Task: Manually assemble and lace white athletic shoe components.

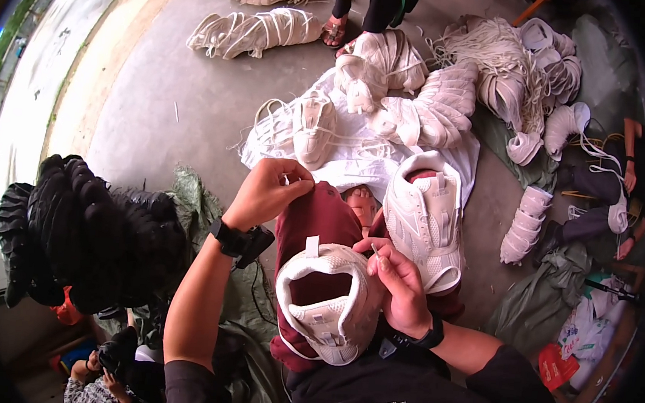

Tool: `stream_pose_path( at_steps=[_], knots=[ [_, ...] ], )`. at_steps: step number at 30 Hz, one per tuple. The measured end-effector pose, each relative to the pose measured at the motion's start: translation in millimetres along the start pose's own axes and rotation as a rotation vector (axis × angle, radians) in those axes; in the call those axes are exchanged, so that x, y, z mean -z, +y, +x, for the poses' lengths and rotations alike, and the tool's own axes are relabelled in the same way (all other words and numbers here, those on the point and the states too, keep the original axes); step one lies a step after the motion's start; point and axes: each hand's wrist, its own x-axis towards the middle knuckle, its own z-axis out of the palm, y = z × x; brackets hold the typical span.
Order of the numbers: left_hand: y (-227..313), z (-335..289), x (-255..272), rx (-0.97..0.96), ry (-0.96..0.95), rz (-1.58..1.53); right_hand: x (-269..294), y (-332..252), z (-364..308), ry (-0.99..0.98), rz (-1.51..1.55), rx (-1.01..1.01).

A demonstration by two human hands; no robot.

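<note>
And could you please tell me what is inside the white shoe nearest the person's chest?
Through the opening of the white shoe, a dark red surface shows; whether lining or the red trousers beneath, I cannot tell. Its sides cover the rest.

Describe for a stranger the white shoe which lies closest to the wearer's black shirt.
Find the black short-sleeved shirt at the picture's lower edge, then the dark red trousers above it. Over them, left of the bare right hand, is the white mesh shoe. Unlike the white shoe farther up, it lies beside the shirt, a rectangular tab projecting from its rim.
</note>
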Motion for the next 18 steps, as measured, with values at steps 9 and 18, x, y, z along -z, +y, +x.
stream_pose_path(
  at_steps=[9, 18],
  knots=[
    [-4, -3, 5, 0.21, 0.154, -0.446, 1, -1, 3, 0.018, 0.005, -0.016],
    [-9, 1, 6, 0.014, -0.041, -0.102, 0, -1, 5, 0.012, 0.008, -0.021]
  ],
)
